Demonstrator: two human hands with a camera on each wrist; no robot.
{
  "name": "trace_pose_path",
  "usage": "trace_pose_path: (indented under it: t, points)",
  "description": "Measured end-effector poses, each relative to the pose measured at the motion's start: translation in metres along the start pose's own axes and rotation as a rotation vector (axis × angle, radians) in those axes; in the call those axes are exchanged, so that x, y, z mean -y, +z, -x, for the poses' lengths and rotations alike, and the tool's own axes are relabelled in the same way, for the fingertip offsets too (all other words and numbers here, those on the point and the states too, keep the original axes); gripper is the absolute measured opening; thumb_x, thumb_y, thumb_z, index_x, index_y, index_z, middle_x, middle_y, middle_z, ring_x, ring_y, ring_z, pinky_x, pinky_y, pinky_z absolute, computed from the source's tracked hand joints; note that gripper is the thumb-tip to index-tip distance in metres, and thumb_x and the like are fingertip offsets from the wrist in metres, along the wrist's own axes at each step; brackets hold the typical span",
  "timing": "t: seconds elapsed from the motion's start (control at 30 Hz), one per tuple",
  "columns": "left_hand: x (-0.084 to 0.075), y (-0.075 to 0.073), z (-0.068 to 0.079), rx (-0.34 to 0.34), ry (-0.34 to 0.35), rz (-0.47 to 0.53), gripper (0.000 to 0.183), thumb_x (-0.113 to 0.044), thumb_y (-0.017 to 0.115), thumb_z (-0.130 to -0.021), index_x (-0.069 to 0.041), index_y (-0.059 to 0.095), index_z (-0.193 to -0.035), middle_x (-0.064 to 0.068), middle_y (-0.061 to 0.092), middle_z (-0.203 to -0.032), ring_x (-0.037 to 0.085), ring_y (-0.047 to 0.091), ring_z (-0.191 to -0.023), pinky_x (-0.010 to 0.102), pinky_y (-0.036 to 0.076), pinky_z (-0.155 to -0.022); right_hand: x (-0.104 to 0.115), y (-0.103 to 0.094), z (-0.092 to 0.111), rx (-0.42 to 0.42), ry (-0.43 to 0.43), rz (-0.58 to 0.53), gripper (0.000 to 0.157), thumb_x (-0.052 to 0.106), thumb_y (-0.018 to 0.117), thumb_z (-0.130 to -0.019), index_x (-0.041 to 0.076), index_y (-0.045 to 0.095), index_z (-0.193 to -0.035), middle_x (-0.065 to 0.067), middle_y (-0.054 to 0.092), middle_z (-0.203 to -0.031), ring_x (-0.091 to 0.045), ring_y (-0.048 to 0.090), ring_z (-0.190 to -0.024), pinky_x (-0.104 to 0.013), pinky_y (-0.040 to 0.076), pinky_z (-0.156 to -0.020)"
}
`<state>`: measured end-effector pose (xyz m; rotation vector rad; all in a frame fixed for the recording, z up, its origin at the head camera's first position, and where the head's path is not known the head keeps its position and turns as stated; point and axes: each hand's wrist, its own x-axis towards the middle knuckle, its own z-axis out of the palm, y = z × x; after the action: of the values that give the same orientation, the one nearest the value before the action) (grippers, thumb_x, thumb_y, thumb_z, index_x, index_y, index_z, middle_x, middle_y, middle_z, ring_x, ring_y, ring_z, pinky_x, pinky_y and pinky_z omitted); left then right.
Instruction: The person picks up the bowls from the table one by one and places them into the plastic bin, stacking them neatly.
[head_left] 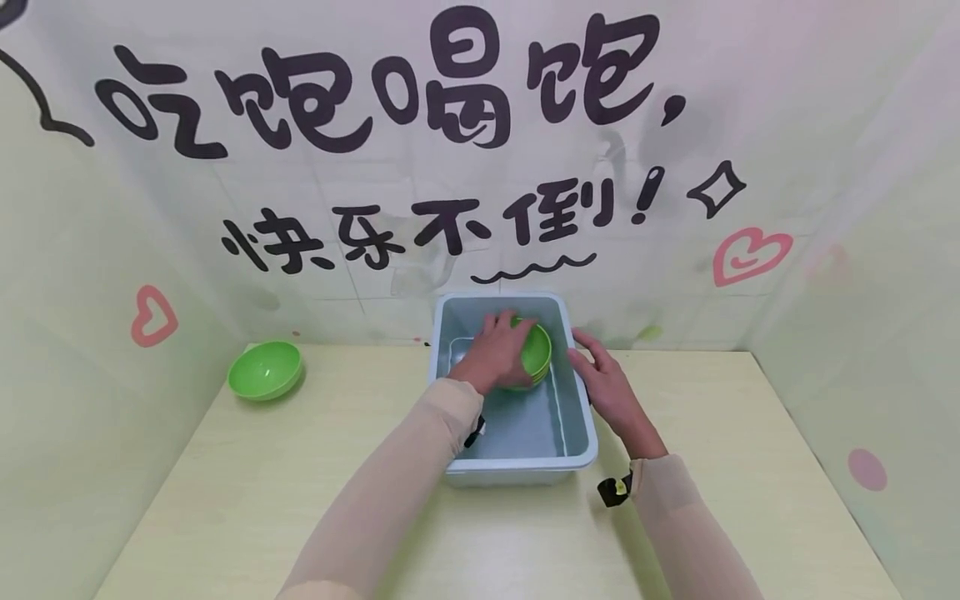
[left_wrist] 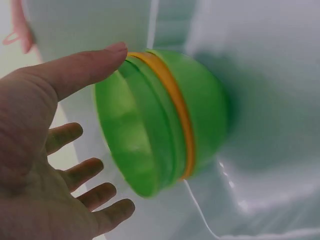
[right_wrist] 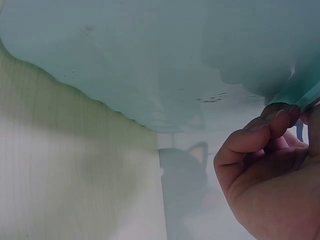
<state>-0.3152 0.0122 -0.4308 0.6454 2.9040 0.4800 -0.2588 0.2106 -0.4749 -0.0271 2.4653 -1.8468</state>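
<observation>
A stack of several nested bowls, green with one orange rim among them, sits inside a grey-blue plastic bin. My left hand reaches into the bin over the stack. In the left wrist view its thumb lies at the upper rim of the bowls, while the other fingers stay spread and loosely bent, apart from them. At the bin's right side, my right hand holds the rim; in the right wrist view its fingers curl up under the edge.
A single green bowl stands at the back left of the pale wooden table. Behind the bin hangs a white printed curtain with black lettering, and light walls close off both sides.
</observation>
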Motion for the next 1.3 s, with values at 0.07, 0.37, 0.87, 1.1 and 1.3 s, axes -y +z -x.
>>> trace_pose_path:
  t: [0.07,0.37,0.87,1.1,1.3]
  points:
    - [-0.001,-0.002,0.000,-0.009,0.011,-0.008,0.089,-0.033,0.085,-0.078,-0.022,0.041,-0.155,0.014,0.037,-0.157,0.036,0.036,-0.137,0.051,0.042,-0.112,0.001,0.001,0.000,-0.005,0.002,0.009,0.058,0.043,0.049,-0.106,0.019,0.037,-0.158,-0.031,0.064,-0.130,-0.032,0.072,-0.102,-0.032,0.059,-0.078]
    - [-0.005,-0.006,-0.001,-0.024,0.028,-0.017,0.072,-0.037,0.074,-0.088,-0.021,0.046,-0.153,0.012,0.048,-0.149,0.033,0.042,-0.129,0.049,0.047,-0.105,0.002,0.001,0.002,-0.013,0.017,0.047,0.060,0.046,0.048,-0.106,0.020,0.035,-0.159,-0.029,0.063,-0.133,-0.032,0.071,-0.107,-0.033,0.059,-0.082]
    - [-0.027,-0.034,0.012,-0.064,0.092,0.032,0.062,-0.036,0.067,-0.094,-0.020,0.048,-0.151,0.006,0.052,-0.148,0.027,0.049,-0.134,0.045,0.042,-0.115,0.002,0.001,0.003,0.002,0.028,0.036,0.060,0.048,0.047,-0.106,0.025,0.034,-0.159,-0.026,0.060,-0.139,-0.038,0.068,-0.115,-0.040,0.060,-0.087]
    - [-0.044,-0.057,0.032,-0.146,0.172,0.043,0.056,-0.035,0.063,-0.096,-0.023,0.049,-0.150,0.001,0.054,-0.143,0.025,0.051,-0.126,0.039,0.048,-0.107,0.001,0.001,0.003,0.001,0.028,0.037,0.061,0.048,0.046,-0.106,0.024,0.033,-0.160,-0.028,0.058,-0.140,-0.040,0.067,-0.115,-0.041,0.060,-0.088]
    - [-0.053,-0.080,0.053,-0.171,0.207,0.074,0.057,-0.034,0.064,-0.097,-0.022,0.049,-0.150,0.001,0.052,-0.148,0.026,0.049,-0.133,0.040,0.045,-0.111,0.001,0.001,0.003,0.006,0.029,0.042,0.061,0.050,0.046,-0.106,0.025,0.032,-0.160,-0.027,0.057,-0.142,-0.041,0.067,-0.116,-0.044,0.059,-0.090]
